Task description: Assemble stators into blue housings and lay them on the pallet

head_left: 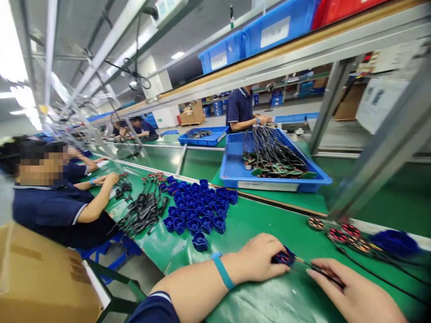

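Observation:
My left hand (261, 259), with a teal band at the wrist, is closed round a dark blue plastic housing (283, 256) on the green bench. Reddish copper-coloured parts show inside the housing, though the fingers cover much of it. Thin coloured wires run out of it into a black cable (325, 273). The cable is pinched between the thumb and fingers of my right hand (353, 287). Beyond the right hand lie several round motor stators with copper windings (350, 231), their black leads trailing right, beside a blurred blue housing (395, 243).
Many blue housings (198, 206) cover the bench left of centre, beside a bundle of black cables (144, 211). A blue tray (276, 181) of wired parts stands across the bench. Co-workers sit at left and across. A metal post (377, 121) rises at right; a cardboard box (43, 273) stands lower left.

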A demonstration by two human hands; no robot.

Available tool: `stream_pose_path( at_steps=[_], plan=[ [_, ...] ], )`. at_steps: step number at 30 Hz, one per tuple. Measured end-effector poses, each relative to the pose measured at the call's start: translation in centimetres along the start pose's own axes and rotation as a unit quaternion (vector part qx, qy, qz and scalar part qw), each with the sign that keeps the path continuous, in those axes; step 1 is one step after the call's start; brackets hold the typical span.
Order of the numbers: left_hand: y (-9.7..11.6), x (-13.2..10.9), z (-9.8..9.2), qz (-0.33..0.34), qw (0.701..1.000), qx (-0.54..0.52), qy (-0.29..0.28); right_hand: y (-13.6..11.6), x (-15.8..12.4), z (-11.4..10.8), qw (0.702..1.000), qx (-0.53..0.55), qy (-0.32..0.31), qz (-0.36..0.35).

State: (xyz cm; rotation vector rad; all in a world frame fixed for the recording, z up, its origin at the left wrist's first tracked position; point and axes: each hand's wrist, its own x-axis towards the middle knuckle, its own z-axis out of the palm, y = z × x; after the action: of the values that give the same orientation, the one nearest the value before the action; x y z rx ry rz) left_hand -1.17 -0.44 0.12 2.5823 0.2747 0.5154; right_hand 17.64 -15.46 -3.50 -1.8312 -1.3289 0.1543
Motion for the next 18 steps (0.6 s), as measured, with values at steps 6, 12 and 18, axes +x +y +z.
stream_pose_path(
  at_steps=[6, 12, 18],
  plan=[
    [0.6, -0.5, -0.2, -0.038, 0.995, -0.087, 0.030, -4.9, 0.5, -2.1, 0.999, -0.036, -0.038, 0.002],
    [1.2, -0.5, -0.7, -0.013, 0.992, -0.120, -0.033, -6.8, 0.6, -3.3, 0.988, -0.105, -0.096, 0.062],
    [1.6, -0.2, -1.2, 0.064, 0.991, -0.093, -0.071, -8.2, 0.6, -4.1, 0.978, -0.128, -0.110, 0.123]
  ],
)
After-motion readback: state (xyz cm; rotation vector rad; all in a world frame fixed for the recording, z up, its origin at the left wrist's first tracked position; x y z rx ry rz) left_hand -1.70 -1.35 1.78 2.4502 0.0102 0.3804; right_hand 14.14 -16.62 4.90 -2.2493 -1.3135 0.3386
